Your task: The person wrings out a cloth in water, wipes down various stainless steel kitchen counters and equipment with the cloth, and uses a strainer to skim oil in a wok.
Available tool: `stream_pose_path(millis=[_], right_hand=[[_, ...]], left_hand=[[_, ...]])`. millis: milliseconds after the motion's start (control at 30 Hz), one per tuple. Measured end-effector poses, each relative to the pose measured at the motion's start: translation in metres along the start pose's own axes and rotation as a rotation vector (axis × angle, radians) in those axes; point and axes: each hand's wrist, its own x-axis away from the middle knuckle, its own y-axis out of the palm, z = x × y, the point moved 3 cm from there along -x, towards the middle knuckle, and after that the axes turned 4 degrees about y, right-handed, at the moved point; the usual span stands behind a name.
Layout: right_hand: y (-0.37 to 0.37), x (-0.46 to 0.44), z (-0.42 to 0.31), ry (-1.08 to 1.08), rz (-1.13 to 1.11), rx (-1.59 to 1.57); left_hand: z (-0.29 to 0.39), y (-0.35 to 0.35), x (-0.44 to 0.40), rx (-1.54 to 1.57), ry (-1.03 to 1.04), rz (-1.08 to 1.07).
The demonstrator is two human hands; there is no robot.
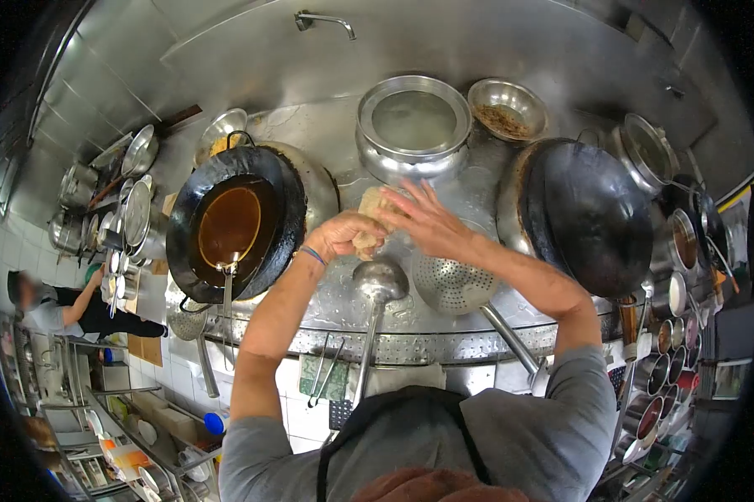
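Observation:
My left hand (pixel 343 235) is closed round a pale, crumpled cloth-like lump (pixel 375 206), just in front of the steel pot of cloudy liquid (pixel 414 120). Against the right side of the lump lies my right hand (pixel 431 222), its fingers stretched out. Below the hands a steel ladle (pixel 380 279) and a perforated skimmer (pixel 454 283) rest on the wet steel counter (pixel 352 322). On the left, a black wok holds brown liquid (pixel 230 224). The dark wok (pixel 586 217) on the right is tilted.
Behind the counter are a bowl with brown shreds (pixel 507 110) and a bowl with yellow food (pixel 223 136). A faucet (pixel 325 23) juts from the back wall. Containers (pixel 645 416) crowd the right side. Another person (pixel 59 308) stands far left.

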Motion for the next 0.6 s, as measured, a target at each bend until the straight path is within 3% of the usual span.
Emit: stream_pose_path(millis=[100, 167, 267, 400, 500, 600], right_hand=[[-0.004, -0.019, 0.005, -0.168, 0.025, -0.001], [-0.005, -0.033, 0.012, -0.167, 0.008, -0.253], [0.017, -0.041, 0.034, 0.148, -0.230, -0.306], [0.043, -0.041, 0.045, 0.260, -0.228, -0.199], [0.052, -0.041, 0.042, 0.338, -0.281, -0.194], [0.095, -0.033, 0.063, 0.362, -0.355, -0.220]], left_hand=[[0.043, 0.062, 0.019, -0.404, -0.109, -0.007], [0.050, 0.064, 0.010, -0.569, -0.177, 0.000], [0.057, 0.050, -0.006, -0.770, -0.294, 0.109], [0.049, 0.054, -0.026, -1.672, 0.192, 0.206], [0.037, 0.053, -0.024, -1.751, 0.290, 0.503], [0.024, 0.039, -0.035, -1.877, 0.273, 0.580]])
